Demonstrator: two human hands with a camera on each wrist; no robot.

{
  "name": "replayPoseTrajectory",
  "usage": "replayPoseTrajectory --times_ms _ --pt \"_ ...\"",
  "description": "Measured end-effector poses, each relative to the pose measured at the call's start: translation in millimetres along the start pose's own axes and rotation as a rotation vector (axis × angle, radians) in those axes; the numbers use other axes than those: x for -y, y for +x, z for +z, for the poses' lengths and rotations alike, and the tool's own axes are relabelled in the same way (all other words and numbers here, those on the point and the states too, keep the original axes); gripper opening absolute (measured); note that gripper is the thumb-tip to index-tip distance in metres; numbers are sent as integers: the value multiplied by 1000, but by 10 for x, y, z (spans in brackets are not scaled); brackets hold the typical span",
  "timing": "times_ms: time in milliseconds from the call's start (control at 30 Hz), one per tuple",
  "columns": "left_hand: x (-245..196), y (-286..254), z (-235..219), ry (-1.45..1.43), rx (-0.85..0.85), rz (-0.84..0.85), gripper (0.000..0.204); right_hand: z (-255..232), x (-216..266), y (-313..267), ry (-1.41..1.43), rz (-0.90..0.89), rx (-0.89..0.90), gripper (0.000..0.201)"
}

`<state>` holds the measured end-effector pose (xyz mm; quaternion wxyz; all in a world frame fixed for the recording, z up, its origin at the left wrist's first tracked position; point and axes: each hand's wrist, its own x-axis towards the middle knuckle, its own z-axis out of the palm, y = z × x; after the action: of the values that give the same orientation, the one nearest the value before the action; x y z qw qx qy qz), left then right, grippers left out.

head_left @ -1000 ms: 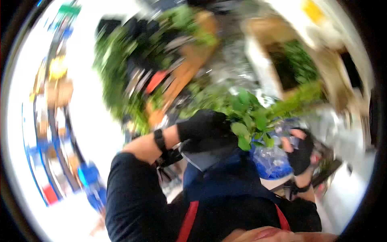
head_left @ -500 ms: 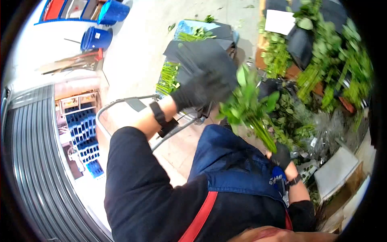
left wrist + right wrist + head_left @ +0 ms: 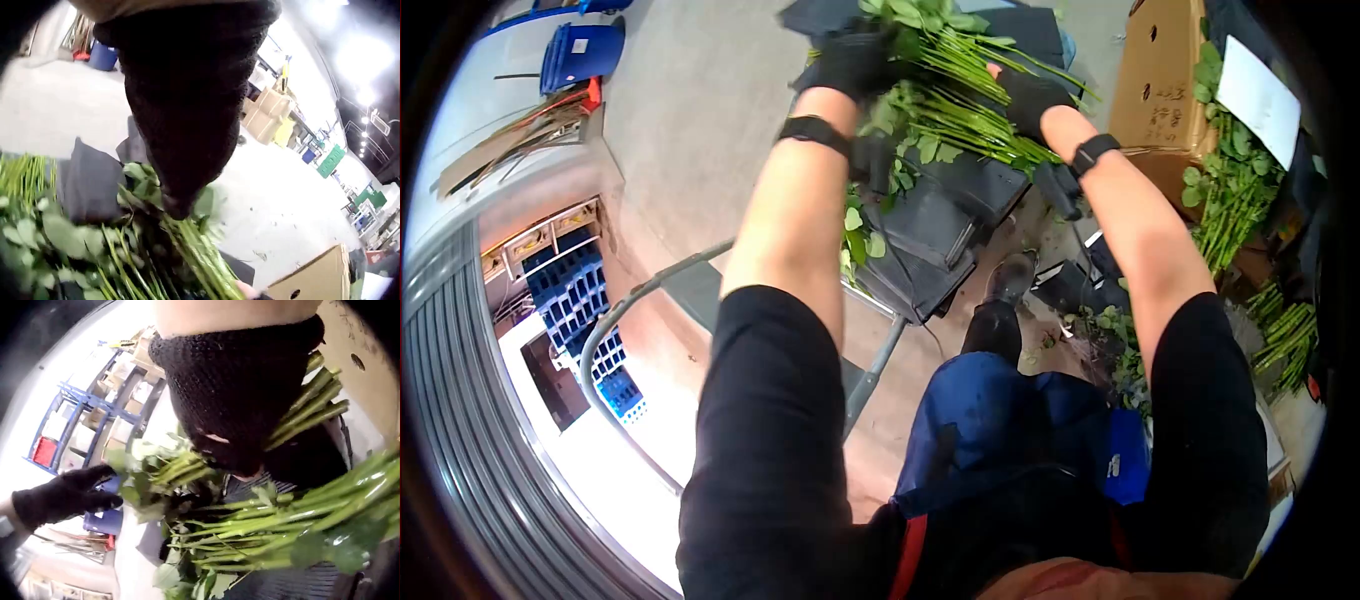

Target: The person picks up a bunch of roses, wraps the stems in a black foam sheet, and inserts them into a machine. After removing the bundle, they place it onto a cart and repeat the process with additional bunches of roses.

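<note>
Above laid stems (image 3: pixel 300 519), gripping a bunch (image 3: pixel 312 403) in right hand (image 3: pixel 234 394), not yet released. Spreading left hand (image 3: pixel 65 499) near leaves (image 3: pixel 139 486).

We list one warehouse-like workroom, handling cut greenery. We count: grey hard floor (image 3: pixel 670 130), scattered with leaf scraps; ribbed metal panelling (image 3: pixel 475 400); blue-framed shelving (image 3: pixel 103 403), loaded with boxes; stacked cartons (image 3: pixel 264 114); green crates (image 3: pixel 330 160); blue buckets (image 3: pixel 583 56); ceiling lights (image 3: pixel 364 97), in a receding row; leafy stems (image 3: pixel 1240 215), bundled in quantity, beside a large cardboard box (image 3: pixel 1157 75).
</note>
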<state>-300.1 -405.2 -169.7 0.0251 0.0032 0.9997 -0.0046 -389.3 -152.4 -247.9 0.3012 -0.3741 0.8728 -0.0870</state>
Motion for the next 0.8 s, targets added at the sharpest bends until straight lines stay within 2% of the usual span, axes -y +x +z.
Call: replayPoseTrajectory --times_ms 33,100,133,167,200,233,267,300,333,367,400,433,500,533,567,633,700,767,800 --pt "-183 53 228 -106 -26 25 55 383 -51 261 -16 86 35 50" --pt "-575 119 586 -119 12 80 62 502 -14 272 97 197 -24 57" --pt "-745 124 760 -142 61 29 62 507 44 246 155 250 -58 62" --pt "-881 123 895 -165 109 -17 62 482 -2 120 119 179 -93 59" --pt "-972 127 956 -261 82 -60 58 406 -17 -32 81 109 -130 59" --pt "-913 124 1085 -274 41 6 54 310 -41 -269 -38 -30 -218 64" --pt "-893 124 1209 -228 -155 61 50 203 -54 -453 20 -67 -269 62" --pt "-827 173 1159 -456 -73 65 44 275 -94 -748 66 -130 -506 53" --pt "-918 119 996 -530 -102 7 41 296 -129 -1086 79 -141 -689 53" --pt "-973 79 969 -692 -133 -69 41 320 -154 -1429 117 -100 -767 44" --pt "-1075 94 740 -527 -152 58 41 383 -205 -1827 227 -30 -707 35" --pt "-1100 102 721 -396 -170 128 40 563 -323 -2187 297 -26 -777 31" --pt "-1475 62 432 -256 -319 217 35 1139 -581 -3007 492 167 -455 33" --pt "-1739 32 259 -221 -387 258 33 1475 -742 -3435 629 167 -393 39" --pt "-2003 -13 109 -183 -454 293 30 1724 -890 -3809 641 374 73 46" --pt "-2611 -164 -50 -196 -452 325 30 2516 -1229 -4621 530 476 413 61" --pt "-3223 -401 -65 -557 -210 426 30 3378 -1528 -5395 710 579 410 62" --pt "-3883 -583 315 -553 4 571 31 3639 -1705 -5946 869 589 32 15" --pt "-4202 -609 522 -491 123 663 31 3909 -1884 -6182 474 445 -48 14"
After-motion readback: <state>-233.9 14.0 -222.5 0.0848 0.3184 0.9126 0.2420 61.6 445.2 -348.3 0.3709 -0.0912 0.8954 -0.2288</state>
